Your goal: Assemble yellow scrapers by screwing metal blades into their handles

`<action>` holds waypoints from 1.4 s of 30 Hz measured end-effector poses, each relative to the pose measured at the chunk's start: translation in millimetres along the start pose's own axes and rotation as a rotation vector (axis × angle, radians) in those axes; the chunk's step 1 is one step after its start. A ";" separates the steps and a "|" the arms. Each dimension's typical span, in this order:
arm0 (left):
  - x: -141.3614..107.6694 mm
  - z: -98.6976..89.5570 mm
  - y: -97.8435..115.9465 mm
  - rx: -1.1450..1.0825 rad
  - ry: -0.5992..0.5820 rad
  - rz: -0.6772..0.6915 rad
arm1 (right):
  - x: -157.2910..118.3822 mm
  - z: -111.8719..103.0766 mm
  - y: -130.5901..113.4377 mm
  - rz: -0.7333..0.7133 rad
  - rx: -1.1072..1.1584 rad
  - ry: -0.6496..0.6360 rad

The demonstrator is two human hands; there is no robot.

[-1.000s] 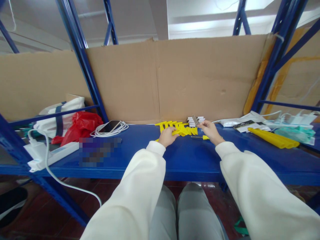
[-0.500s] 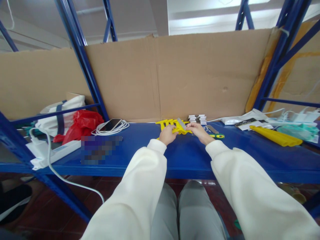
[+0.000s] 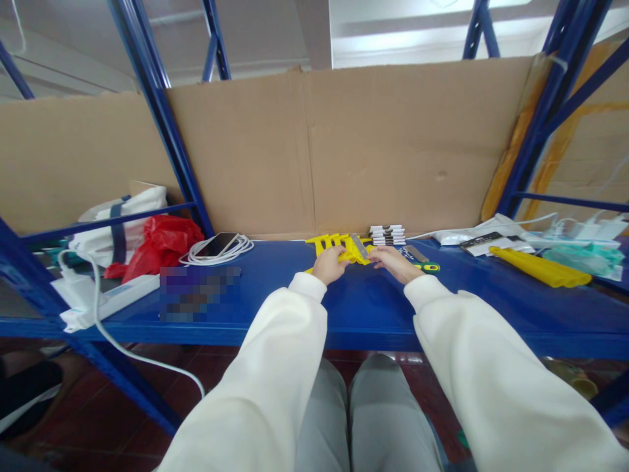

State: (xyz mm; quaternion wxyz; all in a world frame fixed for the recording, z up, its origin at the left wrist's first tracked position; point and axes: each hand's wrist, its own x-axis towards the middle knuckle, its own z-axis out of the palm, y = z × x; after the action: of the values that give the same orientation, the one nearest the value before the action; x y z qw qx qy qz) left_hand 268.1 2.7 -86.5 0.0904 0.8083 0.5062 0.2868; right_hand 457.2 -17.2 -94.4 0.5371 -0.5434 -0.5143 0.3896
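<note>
My left hand (image 3: pixel 330 265) is closed around a yellow scraper (image 3: pixel 350 253), whose flat grey blade points up and away from me. At the right side of its head, the fingers of my right hand (image 3: pixel 394 263) pinch the yellow edge near the blade. What lies between those fingertips is too small to make out. Several more yellow scrapers (image 3: pixel 322 241) lie in a row just behind my left hand. Beside my right wrist is a putty knife with a green and yellow handle (image 3: pixel 428 267), its metal blade partly hidden by the hand.
A stack of small white boxes (image 3: pixel 387 235) stands against the cardboard wall (image 3: pixel 393 151). Leftward are a phone with a coiled white cable (image 3: pixel 236 249), a red bag (image 3: pixel 167 242) and a power strip (image 3: pixel 118 301). Yellow pieces (image 3: pixel 545 267) and packets lie at right.
My right fingers have shifted slightly along the edge of the scraper's head, with the fingertips lower now. My left hand stays almost in place on the scraper.
</note>
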 end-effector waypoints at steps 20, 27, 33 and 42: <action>1.1 1.7 -3.5 -0.002 -0.065 0.083 | 2.7 -1.8 9.1 -0.028 -0.024 -0.073; 1.2 4.1 -5.7 -0.007 -0.026 0.067 | 2.1 -2.1 9.9 0.003 -0.033 -0.113; 1.3 1.1 -5.4 0.031 -0.035 0.060 | 0.2 -1.9 11.5 0.019 0.082 -0.201; -5.3 4.5 -1.0 0.021 -0.066 0.191 | -6.0 -1.1 4.4 0.048 0.142 -0.194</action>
State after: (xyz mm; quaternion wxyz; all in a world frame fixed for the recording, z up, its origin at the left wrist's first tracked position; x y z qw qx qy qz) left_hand 268.1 -0.7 -92.6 0.0707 0.8628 0.4267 0.2618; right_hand 457.9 -22.7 -99.4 0.5123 -0.4758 -0.5218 0.4887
